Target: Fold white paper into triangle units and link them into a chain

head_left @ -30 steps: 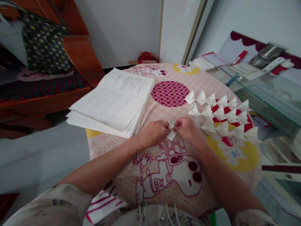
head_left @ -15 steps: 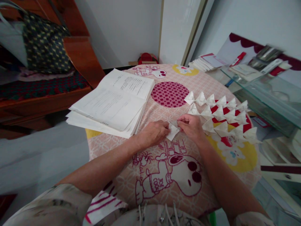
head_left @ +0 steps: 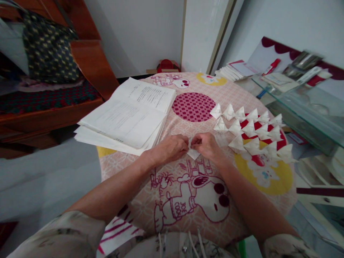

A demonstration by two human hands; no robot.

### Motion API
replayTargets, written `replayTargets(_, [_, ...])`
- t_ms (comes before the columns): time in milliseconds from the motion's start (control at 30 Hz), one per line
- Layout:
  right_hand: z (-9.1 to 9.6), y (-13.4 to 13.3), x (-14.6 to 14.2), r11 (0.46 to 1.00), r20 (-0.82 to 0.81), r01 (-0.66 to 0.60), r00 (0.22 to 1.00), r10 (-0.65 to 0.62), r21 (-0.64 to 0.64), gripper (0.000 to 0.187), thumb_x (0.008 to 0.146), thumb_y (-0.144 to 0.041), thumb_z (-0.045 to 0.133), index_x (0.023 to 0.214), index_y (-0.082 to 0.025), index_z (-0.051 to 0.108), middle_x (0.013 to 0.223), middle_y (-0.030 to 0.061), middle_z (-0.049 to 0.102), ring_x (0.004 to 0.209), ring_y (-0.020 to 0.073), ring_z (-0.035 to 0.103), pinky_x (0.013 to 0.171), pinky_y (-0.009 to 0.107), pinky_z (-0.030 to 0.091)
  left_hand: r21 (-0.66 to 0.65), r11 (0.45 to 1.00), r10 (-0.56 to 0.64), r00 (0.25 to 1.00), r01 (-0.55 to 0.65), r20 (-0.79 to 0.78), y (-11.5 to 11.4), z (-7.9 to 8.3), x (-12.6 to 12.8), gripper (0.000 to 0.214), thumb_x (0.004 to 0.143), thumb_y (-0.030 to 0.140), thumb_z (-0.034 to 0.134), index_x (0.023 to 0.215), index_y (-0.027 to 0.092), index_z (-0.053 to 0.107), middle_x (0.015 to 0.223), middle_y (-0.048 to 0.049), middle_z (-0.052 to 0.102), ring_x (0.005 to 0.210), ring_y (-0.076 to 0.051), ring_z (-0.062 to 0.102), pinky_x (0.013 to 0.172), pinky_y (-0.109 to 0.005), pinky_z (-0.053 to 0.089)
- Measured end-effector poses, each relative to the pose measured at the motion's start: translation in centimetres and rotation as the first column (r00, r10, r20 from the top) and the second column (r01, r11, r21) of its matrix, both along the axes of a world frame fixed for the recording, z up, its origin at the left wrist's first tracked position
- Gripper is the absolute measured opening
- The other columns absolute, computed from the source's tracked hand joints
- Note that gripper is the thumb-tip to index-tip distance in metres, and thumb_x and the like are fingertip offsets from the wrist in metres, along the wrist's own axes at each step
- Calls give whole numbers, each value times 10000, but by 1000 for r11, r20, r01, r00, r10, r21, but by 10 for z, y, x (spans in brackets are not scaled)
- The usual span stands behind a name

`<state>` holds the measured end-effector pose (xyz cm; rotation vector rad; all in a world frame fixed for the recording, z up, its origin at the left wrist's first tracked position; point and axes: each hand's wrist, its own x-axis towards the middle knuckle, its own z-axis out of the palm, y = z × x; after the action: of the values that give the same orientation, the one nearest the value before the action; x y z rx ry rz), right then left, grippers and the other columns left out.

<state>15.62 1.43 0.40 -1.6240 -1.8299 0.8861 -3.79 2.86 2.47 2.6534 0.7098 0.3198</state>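
Observation:
A small folded piece of white paper (head_left: pixel 194 154) lies on the patterned tablecloth (head_left: pixel 185 129), partly covered by my fingers. My left hand (head_left: pixel 176 146) grips its left side with the fingers curled and pressed together. From the right, my right hand (head_left: pixel 205 144) pinches the paper near its upper edge, thumb against fingers, close beside the left hand. To the right stand several folded paper pieces (head_left: pixel 249 128) with pointed tops, set in rows. A stack of printed paper sheets (head_left: pixel 126 114) lies open to the left of my hands.
A glass shelf (head_left: pixel 303 107) with a red marker (head_left: pixel 272 67) and a metal container (head_left: pixel 305 64) adjoins the table's right side. At the left is a wooden bench (head_left: pixel 91 64) with a dark patterned bag (head_left: pixel 49 50) on it.
My right hand has moved left, closer to my left hand, and now covers more of the folded paper. The view has shifted slightly.

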Motion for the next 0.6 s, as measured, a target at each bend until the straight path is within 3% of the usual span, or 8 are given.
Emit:
replayTargets(267, [6,-4,-4,999,4,43,999,-43,-6,160,672,-27,675,635,-183,663,635,-19,660,612,119,591,575,234,426,-108,993,52,999,-52,-3,8,1,-8,188,783,57,572,645,142,665,853,-50,697,749,-128,618,726,-246,462])
replayTargets(467, [6,-4,-2,999,-23,31,999,-32,-25,100,679,-94,698,646,-182,664,601,-25,640,582,122,577,560,238,416,-217,926,332,940,-310,74,18,-3,-7,259,899,163,506,718,132,690,659,-15,646,587,-96,514,619,-244,379])
replayTargets(600, [3,-3,0,999,-30,33,999,-33,-11,73,664,-103,701,664,-168,669,616,-15,651,592,128,586,571,243,416,-279,880,411,911,-384,44,20,-8,11,127,834,180,609,790,129,716,701,-18,680,613,-106,545,613,-239,377])
